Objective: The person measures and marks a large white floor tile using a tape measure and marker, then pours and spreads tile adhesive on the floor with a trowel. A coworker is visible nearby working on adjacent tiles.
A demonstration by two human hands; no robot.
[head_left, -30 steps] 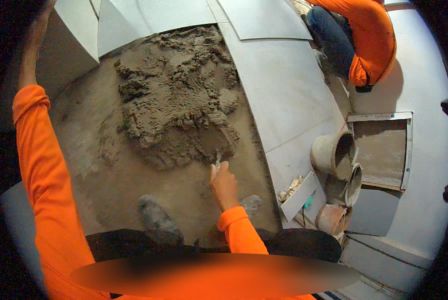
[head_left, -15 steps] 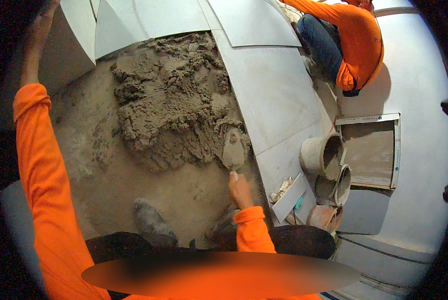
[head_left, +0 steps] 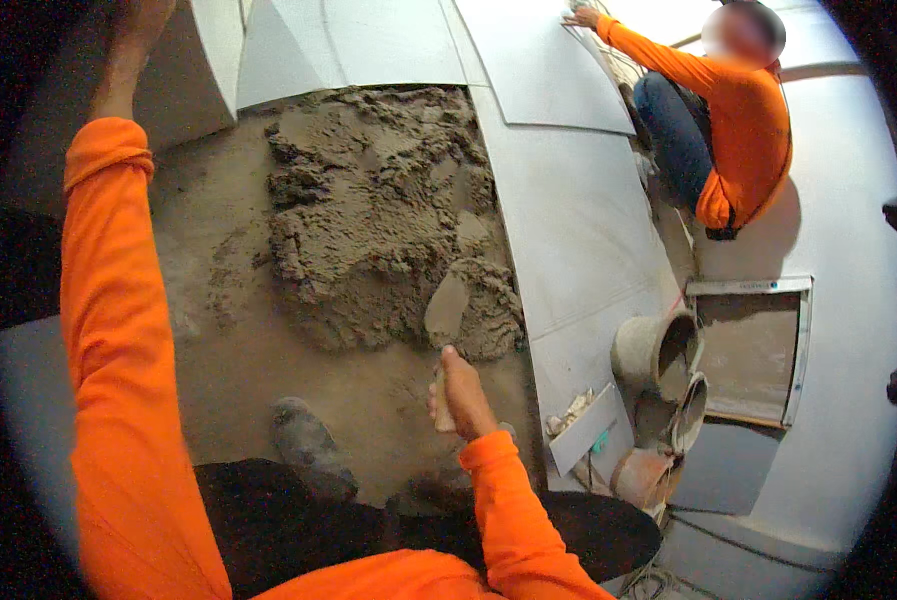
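Grey-brown mortar on the floor, beside the tiles' left edge; trowel at its near right corner.
My right hand is closed round the trowel handle; my left hand is beside the panel, grip I cannot tell.

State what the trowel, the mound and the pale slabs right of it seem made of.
Trowel blade: probably metal, being thin and flat, but grey-brown smears hide its finish; the pale handle may be wood or plastic.
Mound: likely moist mortar, matte and coarse, judging by its ragged clumps.
Pale slabs: perhaps ceramic tile, smooth, going by the straight edges and thin joint.
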